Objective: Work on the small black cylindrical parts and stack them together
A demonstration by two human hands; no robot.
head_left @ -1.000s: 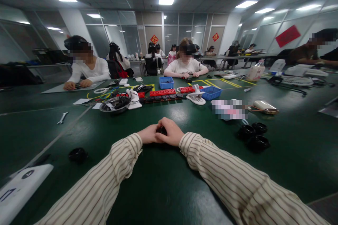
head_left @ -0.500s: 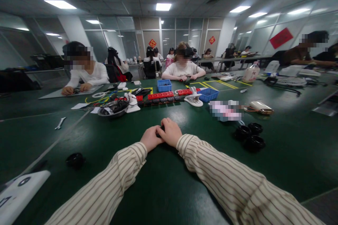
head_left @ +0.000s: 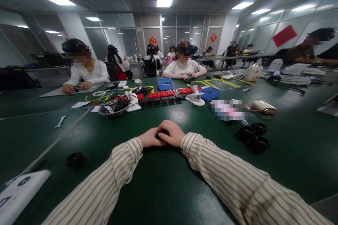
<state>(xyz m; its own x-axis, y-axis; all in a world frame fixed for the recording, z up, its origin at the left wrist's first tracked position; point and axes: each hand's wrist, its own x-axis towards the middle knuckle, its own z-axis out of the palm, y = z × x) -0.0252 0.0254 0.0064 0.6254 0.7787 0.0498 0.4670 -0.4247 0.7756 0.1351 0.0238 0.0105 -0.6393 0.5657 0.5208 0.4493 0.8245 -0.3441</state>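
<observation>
Hardly anything has shifted since a moment ago: the left hand (head_left: 150, 138) and right hand (head_left: 172, 133) stay pressed together on the dark green bench (head_left: 169, 182); their fingers curl closed around a small black round part (head_left: 161, 134), mostly hidden between them; three similar black round parts (head_left: 252, 137) lie well apart to the right; another black round part (head_left: 75, 160) lies to the left; work on the held part seems midway, the others apparently untouched.

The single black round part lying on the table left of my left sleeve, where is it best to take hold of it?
Likely across its outer rim, coming from above: the black round part is low and circular and lies alone on the green table.
</observation>
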